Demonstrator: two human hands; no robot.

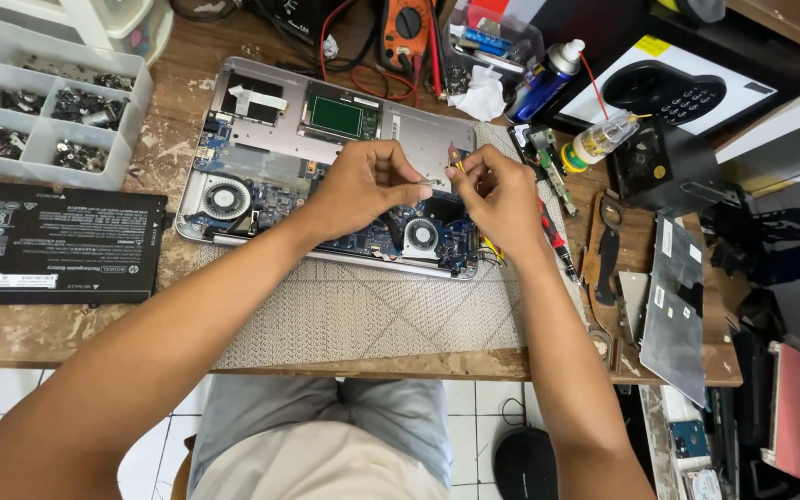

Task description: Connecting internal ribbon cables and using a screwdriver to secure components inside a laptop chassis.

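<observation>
In the head view, both hands meet above the opened laptop (pixel 326 157), which lies with its bottom cover off on a woven mat (pixel 372 315) on the wooden bench (pixel 67 329). The left hand (pixel 360 185) has its fingers (pixel 398 181) closed in a pinch on a very small, thin metal part (pixel 431 181); it is too small to say exactly what it is. The right hand (pixel 500 196) has its fingers closed around a slim tool with a yellow tip (pixel 456 164), and this tip stands just beside the small part, over the right fan (pixel 419 235) of the laptop.

I judge the small part to be light, stiff and easy to drop, so a pinch with the fingertips at its end seems the right hold. The slim tool looks light and rigid and is best held low, near the tip. The board of the laptop looks fragile, with bare components; I would take the laptop only by its metal frame at the edges.

To the left lie a flat black battery (pixel 53 243) and a clear compartment box (pixel 43 97) with screws. To the right stand a spray can (pixel 548 79) and a small bottle (pixel 601 139), and a red-handled screwdriver (pixel 556 238) lies near the right wrist.
</observation>
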